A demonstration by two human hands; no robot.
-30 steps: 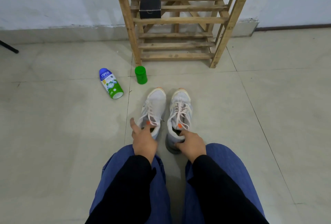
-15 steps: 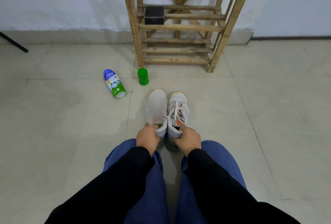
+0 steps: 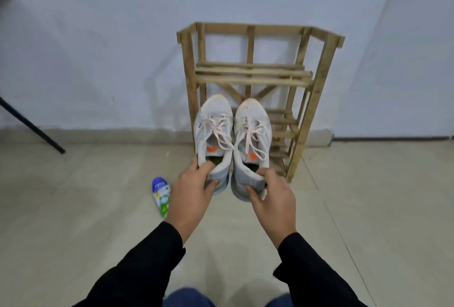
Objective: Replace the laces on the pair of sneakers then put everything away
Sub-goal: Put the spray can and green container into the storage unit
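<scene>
The wooden rack (image 3: 317,100) stands against the wall, and more of it shows than a second ago: the view has lifted and its top frame is now in sight. The pair of sneakers was on the floor (image 3: 368,208) half a second ago. It is now clear of the floor, held up in the air in front of the rack's lower shelves.

The left sneaker (image 3: 212,122) and right sneaker (image 3: 253,125) sit side by side, their inner edges touching near the collars. The long axes run roughly parallel, heels toward the person and toes toward the rack and wall. The toes seem tipped a little upward, though the wide-angle view makes that uncertain.

The left hand (image 3: 190,198) has its grip closed round the left sneaker's heel. The right hand (image 3: 275,198) clamps the right sneaker's heel the same way.

The spray bottle (image 3: 161,196) lies on its side on the floor, left of the left hand. Pale laces (image 3: 221,132) are threaded on both sneakers. So the lacing looks finished and the putting-away has likely begun, with the bottle yet to be stowed.
</scene>
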